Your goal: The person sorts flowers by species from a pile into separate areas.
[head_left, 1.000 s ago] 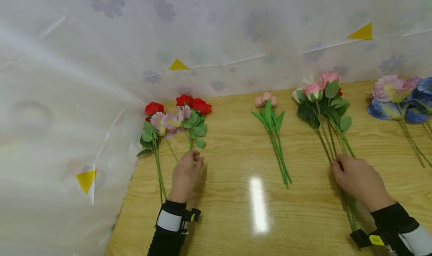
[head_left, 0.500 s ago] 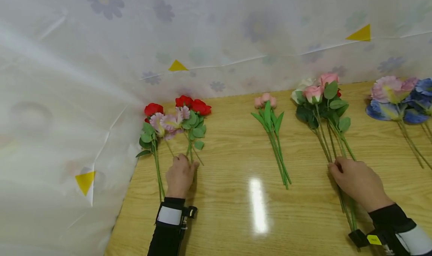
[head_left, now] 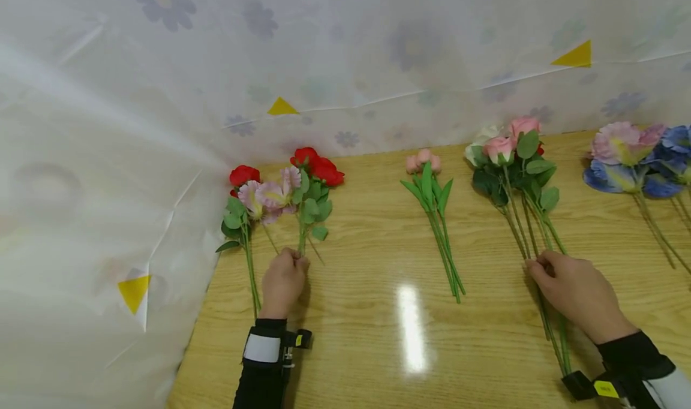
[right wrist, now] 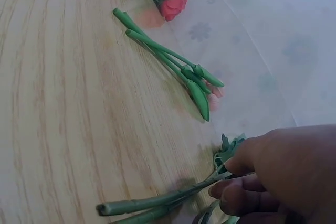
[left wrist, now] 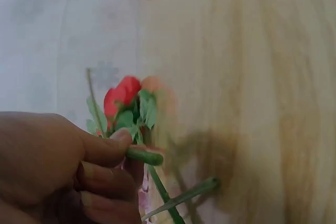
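Observation:
In the head view my left hand [head_left: 283, 283] pinches the green stem of red roses [head_left: 326, 170] at the left of the table. The left wrist view shows the cut stem end [left wrist: 149, 157] poking out past my thumb and index finger. Pale purple flowers [head_left: 272, 194] and another red rose [head_left: 244, 175] lie beside it. At the right, my right hand [head_left: 574, 289] has its fingers curled at the stems [head_left: 531, 235] of a bunch with pink roses [head_left: 499, 149], a white bloom [head_left: 484, 136] and dark green leaves. Its lower stems [right wrist: 152, 203] stretch out past the fingers in the right wrist view.
Between the hands lie pink tulips [head_left: 426, 162] with green stems. Pink-and-blue flowers [head_left: 621, 157] lie at the far right. A pale flower-printed sheet [head_left: 345, 49] with yellow triangles borders the wooden table [head_left: 367, 337] at the back and left.
My left hand has slid down and left, from near the leaves to lower on the stem. The red roses have shifted slightly right. My right hand stays at its bunch.

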A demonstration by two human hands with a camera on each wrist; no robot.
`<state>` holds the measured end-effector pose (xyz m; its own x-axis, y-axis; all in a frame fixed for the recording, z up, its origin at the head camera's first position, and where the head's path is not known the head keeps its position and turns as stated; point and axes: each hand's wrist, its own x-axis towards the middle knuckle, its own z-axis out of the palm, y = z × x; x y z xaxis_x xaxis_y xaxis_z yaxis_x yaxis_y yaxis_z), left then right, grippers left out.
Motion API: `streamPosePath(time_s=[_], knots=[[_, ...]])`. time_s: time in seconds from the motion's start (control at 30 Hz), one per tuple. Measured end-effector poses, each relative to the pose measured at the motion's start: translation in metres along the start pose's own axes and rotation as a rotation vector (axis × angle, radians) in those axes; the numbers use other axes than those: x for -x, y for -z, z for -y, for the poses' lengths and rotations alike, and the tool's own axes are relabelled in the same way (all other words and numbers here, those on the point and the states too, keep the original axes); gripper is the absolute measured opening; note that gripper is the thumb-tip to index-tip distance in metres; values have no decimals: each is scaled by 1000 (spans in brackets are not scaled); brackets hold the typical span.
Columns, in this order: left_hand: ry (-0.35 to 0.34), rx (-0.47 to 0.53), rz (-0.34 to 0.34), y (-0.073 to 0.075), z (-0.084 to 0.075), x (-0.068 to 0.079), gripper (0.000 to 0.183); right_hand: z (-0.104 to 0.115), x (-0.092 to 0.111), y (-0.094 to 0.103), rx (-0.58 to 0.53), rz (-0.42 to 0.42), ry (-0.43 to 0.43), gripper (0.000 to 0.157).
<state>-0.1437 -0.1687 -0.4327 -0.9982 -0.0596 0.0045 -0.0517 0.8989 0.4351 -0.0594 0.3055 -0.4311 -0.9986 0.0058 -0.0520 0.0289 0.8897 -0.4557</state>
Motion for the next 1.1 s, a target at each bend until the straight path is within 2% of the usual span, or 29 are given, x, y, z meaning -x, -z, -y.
streamPosePath(time_s=[0.17, 0.4, 0.53, 0.7, 0.8, 0.97, 1.1], knots=[[8, 255, 37, 8, -2, 0, 21, 1, 2, 0, -10, -36, 15, 27], [-30, 426, 4, 15, -16, -1, 23, 5, 2, 4, -28, -63, 20, 29], [-29, 568, -4, 20, -25, 2, 31, 8, 3, 5, -35, -80, 31, 28], [-10, 709, -26, 23, -35, 8, 30, 14, 4, 4, -44, -70, 37, 27], [-32, 782, -24, 24, -41, 10, 29, 20, 4, 4, -56, -88, 65, 26], [-105, 835, 43, 23, -57, 15, 29, 37, 3, 0, -110, -143, 193, 19], [-171, 843, 163, 13, -80, 22, 27, 61, 1, -3, -245, -136, 305, 12]])
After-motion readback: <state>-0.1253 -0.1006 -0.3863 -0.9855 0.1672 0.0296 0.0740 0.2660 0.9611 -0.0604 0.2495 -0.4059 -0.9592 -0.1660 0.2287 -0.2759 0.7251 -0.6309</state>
